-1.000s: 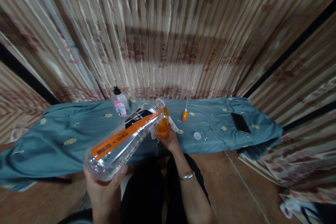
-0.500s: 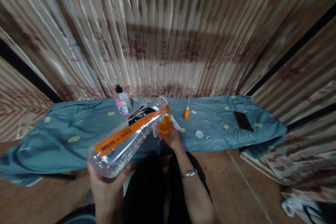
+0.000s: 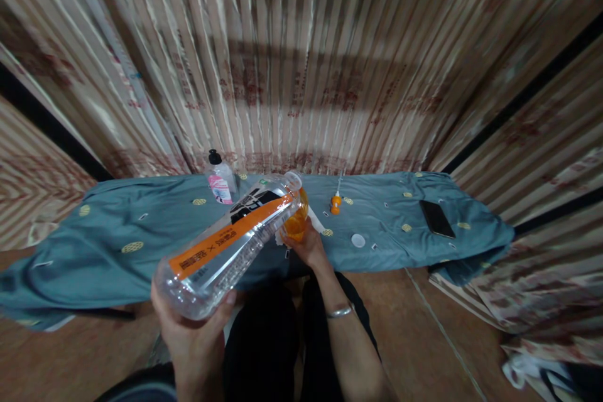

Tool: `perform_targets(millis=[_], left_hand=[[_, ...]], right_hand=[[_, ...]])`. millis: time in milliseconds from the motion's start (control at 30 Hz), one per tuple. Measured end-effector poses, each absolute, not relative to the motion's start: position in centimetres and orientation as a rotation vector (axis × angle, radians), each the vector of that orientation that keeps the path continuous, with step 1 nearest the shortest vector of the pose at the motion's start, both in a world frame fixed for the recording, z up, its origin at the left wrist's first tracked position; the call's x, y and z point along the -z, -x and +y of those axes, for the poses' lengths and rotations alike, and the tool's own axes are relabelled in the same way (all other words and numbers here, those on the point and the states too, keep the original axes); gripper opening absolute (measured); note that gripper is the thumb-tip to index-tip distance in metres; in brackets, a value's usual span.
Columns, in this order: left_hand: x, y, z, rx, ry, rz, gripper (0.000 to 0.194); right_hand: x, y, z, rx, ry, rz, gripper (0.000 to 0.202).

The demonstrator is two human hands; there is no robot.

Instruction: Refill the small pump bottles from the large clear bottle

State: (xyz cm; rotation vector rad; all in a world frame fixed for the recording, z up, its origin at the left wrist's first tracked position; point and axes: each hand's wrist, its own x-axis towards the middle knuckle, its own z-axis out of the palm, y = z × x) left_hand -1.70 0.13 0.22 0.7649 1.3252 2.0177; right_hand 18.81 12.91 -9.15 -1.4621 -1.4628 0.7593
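My left hand [image 3: 195, 326] is wrapped round the base of a large clear plastic bottle [image 3: 230, 232] with an orange, black and silver label. The bottle lies tilted, its neck up and to the right, with clear liquid along its lower side. My right hand [image 3: 308, 244], with a silver bangle on the wrist, grips a small orange container [image 3: 296, 220]. The bottle's mouth overlaps the container in view, and I cannot tell whether they touch. Behind the container, a white tissue-like sheet [image 3: 316, 220] lies partly hidden on the cloth.
On the teal cloth [image 3: 164, 220] stand a clear bottle with a black cap and pink label [image 3: 220, 182] and an orange pump top [image 3: 336, 203] with a thin tube. A white cap [image 3: 358, 240] and a dark phone [image 3: 437, 218] lie farther right. Striped curtains [image 3: 301, 63] hang behind.
The large bottle's base and my left hand have shifted slightly left. My right hand and the orange container have hardly moved.
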Motion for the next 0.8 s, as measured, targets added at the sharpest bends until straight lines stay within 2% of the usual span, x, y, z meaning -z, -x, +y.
perform_targets(millis=[267,800], left_hand=[[-0.44,1.59,0.41,-2.03,-0.688,1.341,0.102],[-0.77,1.77,0.35,-2.069,-0.678,1.303,0.102]], right_hand=[[9.81,-18.8,13.22,-0.731,1.454,-1.462,0.075],[10.12,-19.02,13.42,-0.773,1.475,-1.465,0.078]])
